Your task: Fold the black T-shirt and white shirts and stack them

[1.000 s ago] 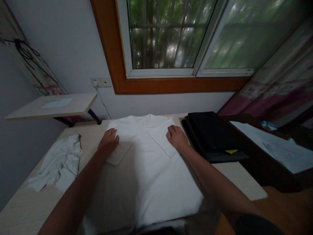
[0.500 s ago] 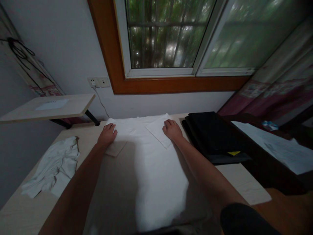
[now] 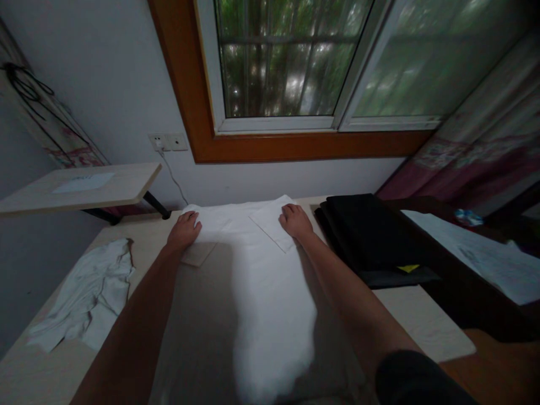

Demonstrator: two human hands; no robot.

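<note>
No wording can be read from where the person looks: toward nine o'clock, a white paper slip [image 3: 84, 182] lying on the raised shelf [image 3: 130, 181] bears a short line of dark marks, too small and blurred to make out. Between three and four o'clock, a pale sheet [image 3: 472, 253] on a dark surface [image 3: 459, 301] shows faint, illegible grey marks. Nearer four o'clock, whether the yellow patch [image 3: 408, 269] by the black stack [image 3: 367, 230] carries print cannot be told.

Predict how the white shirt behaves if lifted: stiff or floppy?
Probably floppy: the white shirt lies flat as soft cloth with slight creases. Its sleeves may swing loose, being folded inward with no visible fastening. Likely light too, since the fabric looks thin.
</note>
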